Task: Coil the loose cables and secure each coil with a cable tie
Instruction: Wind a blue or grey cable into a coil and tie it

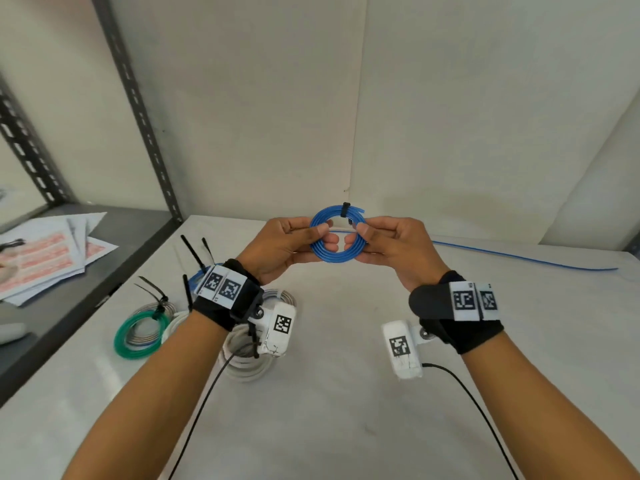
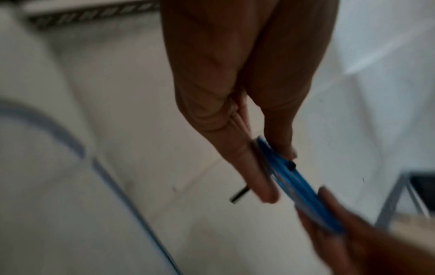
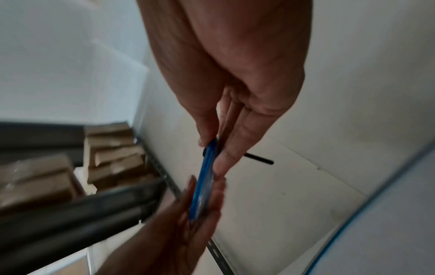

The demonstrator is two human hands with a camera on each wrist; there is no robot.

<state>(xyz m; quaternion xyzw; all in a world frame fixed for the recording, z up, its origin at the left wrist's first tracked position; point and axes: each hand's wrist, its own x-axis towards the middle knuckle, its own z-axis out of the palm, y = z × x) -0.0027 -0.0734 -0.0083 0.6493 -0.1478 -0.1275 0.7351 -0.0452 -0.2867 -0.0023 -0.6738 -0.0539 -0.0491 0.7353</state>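
Blue plastic-sheathed cable coil (image 1: pixel 337 237), lifted clear above the white table (image 1: pixel 346 393), pinched by our left hand (image 1: pixel 287 247) at 9 and right hand (image 1: pixel 398 249) at 3 o'clock, keeps the black cable tie (image 1: pixel 345 210) at 12 accessible.

I see a blue cable coil (image 1: pixel 337 237) held upright above the table, a black cable tie (image 1: pixel 345 209) cinched round its top.
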